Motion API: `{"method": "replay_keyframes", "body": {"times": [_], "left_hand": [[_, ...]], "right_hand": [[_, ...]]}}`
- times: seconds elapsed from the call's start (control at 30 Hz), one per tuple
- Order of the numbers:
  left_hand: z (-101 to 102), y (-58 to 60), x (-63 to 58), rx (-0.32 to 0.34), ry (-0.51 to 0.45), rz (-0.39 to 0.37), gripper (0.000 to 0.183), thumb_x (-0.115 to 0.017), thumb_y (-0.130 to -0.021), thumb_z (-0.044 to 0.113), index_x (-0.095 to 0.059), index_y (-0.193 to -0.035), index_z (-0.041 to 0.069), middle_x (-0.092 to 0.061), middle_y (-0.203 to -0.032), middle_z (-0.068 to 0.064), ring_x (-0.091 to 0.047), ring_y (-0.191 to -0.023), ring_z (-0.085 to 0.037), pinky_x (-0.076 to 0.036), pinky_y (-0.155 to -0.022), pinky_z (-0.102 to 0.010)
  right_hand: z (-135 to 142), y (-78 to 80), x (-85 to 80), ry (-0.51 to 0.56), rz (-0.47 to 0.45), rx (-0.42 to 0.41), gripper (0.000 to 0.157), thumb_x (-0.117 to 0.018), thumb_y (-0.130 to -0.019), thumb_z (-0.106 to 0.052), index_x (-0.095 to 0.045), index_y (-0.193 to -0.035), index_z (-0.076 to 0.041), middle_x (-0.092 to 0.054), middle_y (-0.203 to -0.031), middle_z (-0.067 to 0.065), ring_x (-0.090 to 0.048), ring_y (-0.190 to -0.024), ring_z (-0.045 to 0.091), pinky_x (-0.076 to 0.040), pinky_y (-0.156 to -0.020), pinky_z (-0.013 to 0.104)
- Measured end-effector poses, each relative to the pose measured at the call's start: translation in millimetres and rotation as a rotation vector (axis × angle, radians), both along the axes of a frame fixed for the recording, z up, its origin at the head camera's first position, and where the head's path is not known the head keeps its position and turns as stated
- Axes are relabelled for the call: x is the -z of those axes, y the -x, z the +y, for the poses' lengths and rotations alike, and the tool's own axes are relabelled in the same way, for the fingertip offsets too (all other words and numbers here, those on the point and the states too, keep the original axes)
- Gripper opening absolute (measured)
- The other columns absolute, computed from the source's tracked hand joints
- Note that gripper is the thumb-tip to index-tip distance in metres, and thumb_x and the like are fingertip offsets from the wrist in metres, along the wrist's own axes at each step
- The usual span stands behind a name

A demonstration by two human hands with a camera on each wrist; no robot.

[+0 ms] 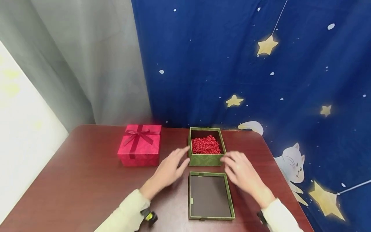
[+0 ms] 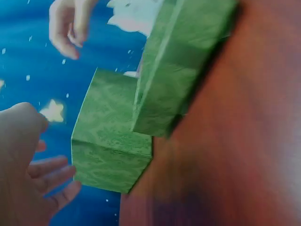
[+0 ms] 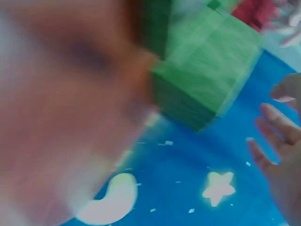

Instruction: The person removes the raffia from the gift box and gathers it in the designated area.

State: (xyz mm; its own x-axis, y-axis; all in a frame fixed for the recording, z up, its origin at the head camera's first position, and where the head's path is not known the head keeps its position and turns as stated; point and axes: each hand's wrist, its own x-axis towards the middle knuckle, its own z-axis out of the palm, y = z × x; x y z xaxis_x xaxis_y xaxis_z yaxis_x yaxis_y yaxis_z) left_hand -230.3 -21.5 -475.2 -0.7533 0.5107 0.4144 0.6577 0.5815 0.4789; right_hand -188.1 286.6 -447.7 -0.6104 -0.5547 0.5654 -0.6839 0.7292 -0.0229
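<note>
A green patterned box [image 1: 206, 160] without its lid stands near the back of the table, with crinkled red paper shreds [image 1: 206, 145] inside. My left hand [image 1: 170, 168] is at the box's left side, fingers loosely extended. On the other side, my right hand [image 1: 240, 170] has its fingertips by the front right corner. Whether either hand touches the box is hard to tell. In the left wrist view the left hand [image 2: 33, 169] has spread fingers beside the box [image 2: 108, 141]. Relaxed fingers of the right hand [image 3: 282, 141] show in the blurred right wrist view. Neither hand holds anything.
In front of the box lies its green-edged lid [image 1: 211, 197], dark inside facing up. A red gift box [image 1: 139, 158] with a dark red bow stands at the back left of the brown table [image 1: 72, 183]. Behind hang a grey curtain [image 1: 113, 64] and a blue star-patterned curtain [image 1: 203, 64].
</note>
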Motion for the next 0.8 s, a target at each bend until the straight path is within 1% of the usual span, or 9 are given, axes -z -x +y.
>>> {"method": "replay_keyframes", "body": {"times": [0.07,0.13,0.23,0.3,0.37,0.47,0.63,0.7,0.8], "left_hand": [[8,16.5,-2.2,-0.061,-0.017,-0.071,0.053,-0.057,-0.106,0.036,-0.049,-0.155,0.016,-0.063,-0.135,-0.010,-0.060,-0.126,-0.027,-0.054,-0.099,-0.049],[15,31.3,-2.6,-0.097,-0.009,-0.111,0.052,-0.055,-0.107,0.037,-0.049,-0.155,0.018,-0.065,-0.131,-0.011,-0.062,-0.122,-0.028,-0.054,-0.096,-0.050],[21,47.9,-1.2,-0.111,0.022,-0.140,0.049,-0.056,-0.106,0.034,-0.053,-0.152,0.016,-0.070,-0.102,-0.010,-0.068,-0.095,-0.027,-0.058,-0.080,-0.045],[23,54.7,-0.3,-0.121,0.053,-0.161,0.050,-0.058,-0.105,0.034,-0.055,-0.151,0.015,-0.067,-0.082,-0.004,-0.064,-0.075,-0.022,-0.055,-0.067,-0.040],[25,58.4,0.2,-0.124,0.076,-0.195,0.052,-0.060,-0.104,0.037,-0.055,-0.151,0.015,-0.060,-0.071,0.003,-0.058,-0.063,-0.016,-0.049,-0.057,-0.034],[29,61.3,1.3,-0.114,0.090,-0.239,0.059,-0.062,-0.101,0.042,-0.052,-0.153,0.016,-0.061,-0.071,0.009,-0.056,-0.061,-0.011,-0.047,-0.055,-0.032],[34,65.2,6.0,-0.082,0.074,-0.301,0.074,-0.067,-0.099,0.040,-0.036,-0.162,0.018,-0.057,-0.063,0.004,-0.052,-0.056,-0.014,-0.046,-0.055,-0.034],[36,67.8,7.9,-0.081,0.078,-0.317,0.078,-0.068,-0.098,0.039,-0.030,-0.164,0.019,-0.053,-0.060,0.004,-0.048,-0.053,-0.013,-0.044,-0.053,-0.033],[35,70.6,8.5,-0.079,0.077,-0.324,0.080,-0.069,-0.097,0.039,-0.029,-0.164,0.019,-0.051,-0.059,0.005,-0.046,-0.051,-0.012,-0.042,-0.051,-0.032]], "right_hand": [[-14,24.3,-11.8,0.020,-0.082,0.054,0.020,-0.066,-0.090,-0.005,-0.074,-0.109,-0.006,-0.067,-0.108,0.008,-0.062,-0.101,0.027,-0.052,-0.087,0.046],[-29,45.1,-19.7,0.000,-0.212,0.127,0.022,-0.068,-0.094,-0.010,-0.074,-0.114,-0.005,-0.067,-0.109,0.010,-0.063,-0.101,0.028,-0.055,-0.087,0.045],[-49,69.6,-23.9,-0.067,-0.460,0.220,0.031,-0.067,-0.099,-0.018,-0.070,-0.125,-0.003,-0.068,-0.119,0.015,-0.064,-0.112,0.033,-0.054,-0.095,0.051],[-57,82.1,-21.6,-0.121,-0.588,0.251,0.037,-0.064,-0.101,-0.022,-0.067,-0.131,-0.001,-0.066,-0.125,0.020,-0.063,-0.119,0.038,-0.052,-0.099,0.054],[-63,92.6,-16.9,-0.143,-0.683,0.265,0.043,-0.063,-0.102,-0.025,-0.063,-0.136,0.000,-0.064,-0.134,0.022,-0.059,-0.129,0.040,-0.048,-0.105,0.056],[-69,103.6,-9.8,-0.142,-0.754,0.318,0.055,-0.066,-0.100,-0.033,-0.058,-0.143,0.001,-0.061,-0.139,0.024,-0.054,-0.133,0.043,-0.046,-0.107,0.058],[-81,118.6,0.0,-0.126,-0.853,0.451,0.080,-0.071,-0.093,-0.049,-0.044,-0.156,-0.007,-0.047,-0.148,0.033,-0.047,-0.136,0.052,-0.043,-0.107,0.063],[-85,125.3,5.3,-0.142,-0.911,0.480,0.083,-0.069,-0.093,-0.051,-0.039,-0.160,-0.012,-0.040,-0.152,0.035,-0.044,-0.137,0.053,-0.042,-0.108,0.064],[-91,134.1,13.9,-0.175,-0.978,0.496,0.078,-0.066,-0.097,-0.047,-0.038,-0.161,-0.014,-0.037,-0.156,0.033,-0.037,-0.144,0.052,-0.038,-0.111,0.066]]}}
